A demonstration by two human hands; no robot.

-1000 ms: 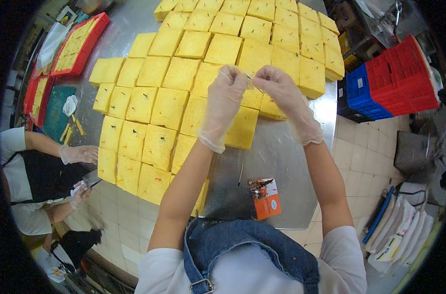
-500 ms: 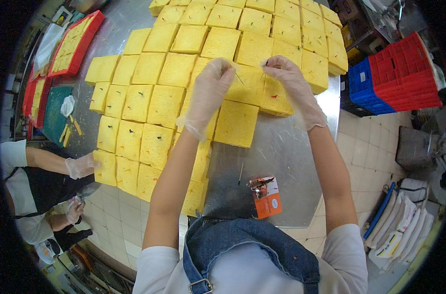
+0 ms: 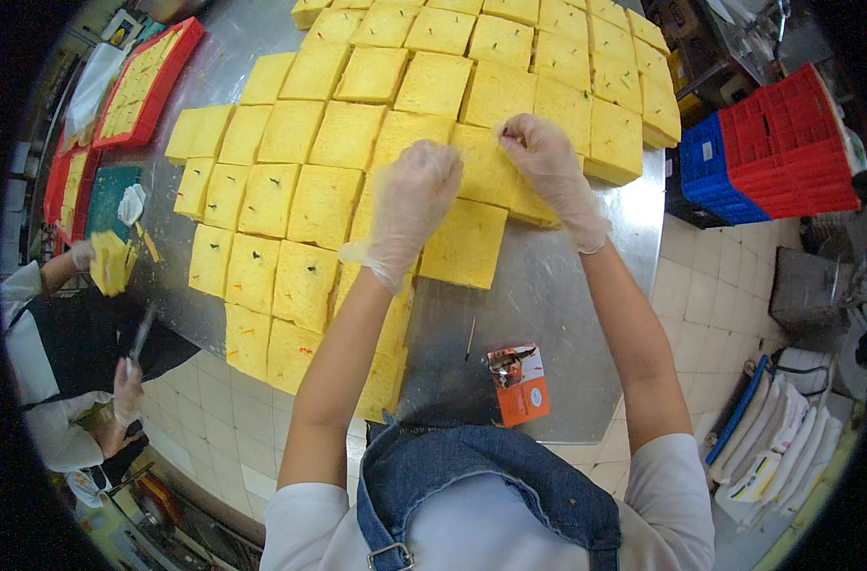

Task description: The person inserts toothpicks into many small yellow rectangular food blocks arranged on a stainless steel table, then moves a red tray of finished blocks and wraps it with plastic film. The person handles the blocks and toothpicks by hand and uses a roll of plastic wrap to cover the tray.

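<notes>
Left hand (image 3: 413, 209) lower (over yellow blocks (image 3: 327, 205))

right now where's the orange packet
In the head view, the orange packet lies low and right of centre on the metal table, just right of the thin stick and above the denim apron.

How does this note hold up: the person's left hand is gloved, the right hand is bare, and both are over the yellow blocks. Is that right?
Not quite. The head view shows the right hand in a translucent glove, not bare. The left hand is gloved and both are over the yellow blocks, as you say.
</notes>
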